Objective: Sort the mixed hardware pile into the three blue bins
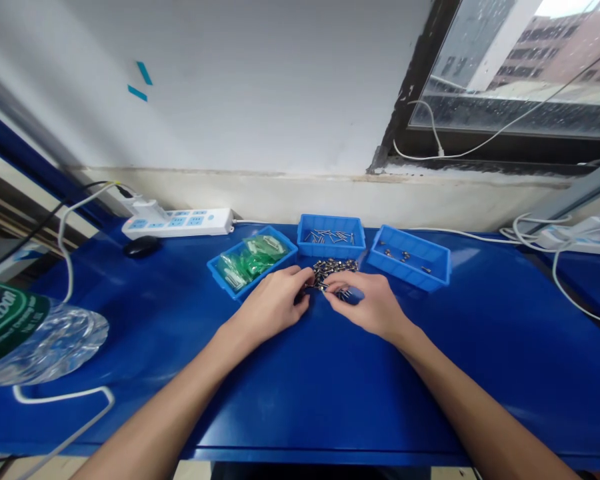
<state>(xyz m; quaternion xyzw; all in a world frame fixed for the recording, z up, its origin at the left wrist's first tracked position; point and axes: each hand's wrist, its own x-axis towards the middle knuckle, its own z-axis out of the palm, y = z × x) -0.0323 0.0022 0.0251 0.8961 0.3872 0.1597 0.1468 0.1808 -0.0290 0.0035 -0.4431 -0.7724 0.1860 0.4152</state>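
A heap of small metal screws and fittings (330, 267) lies on the blue table (300, 387). At the heap's left side is my left hand (279, 297), its fingers curled at the pieces; what lies in them is hidden. From the right, my right hand (370, 300) has thumb and forefinger pinched on a small metal screw (323, 287). Behind the heap stands a blue bin (331, 250) holding long screws. To the right, another blue bin (415, 265) has a few brass-coloured pieces. The left blue bin (293, 252) contains green and clear plastic packets (255, 259).
A power strip (200, 222) and a black mouse-like object (141, 246) are at the back left. A large water bottle (40, 337) is at the left edge. White cables (67, 247) run along both sides. A wall and a window (520, 73) bound the back.
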